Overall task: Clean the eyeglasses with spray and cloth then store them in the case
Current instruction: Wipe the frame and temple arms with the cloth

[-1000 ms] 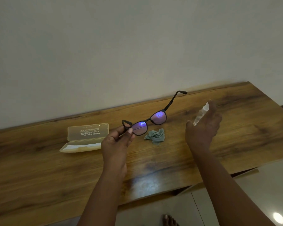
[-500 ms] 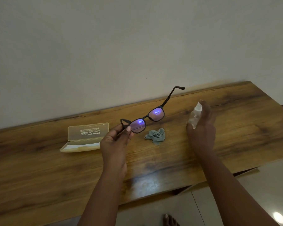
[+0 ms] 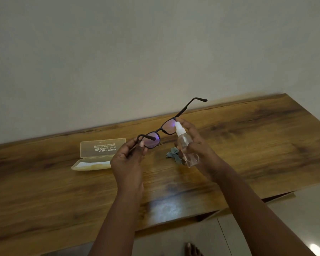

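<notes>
A bare foot is cut off at the bottom edge. Above the wooden surface, the left hand pinches one temple of the eyeglasses. The right hand has its fingers wrapped around the spray bottle, nozzle just beside a lens. The cloth is partly hidden behind the bottle. Farther left, the case lies open; its lid print is unreadable.
</notes>
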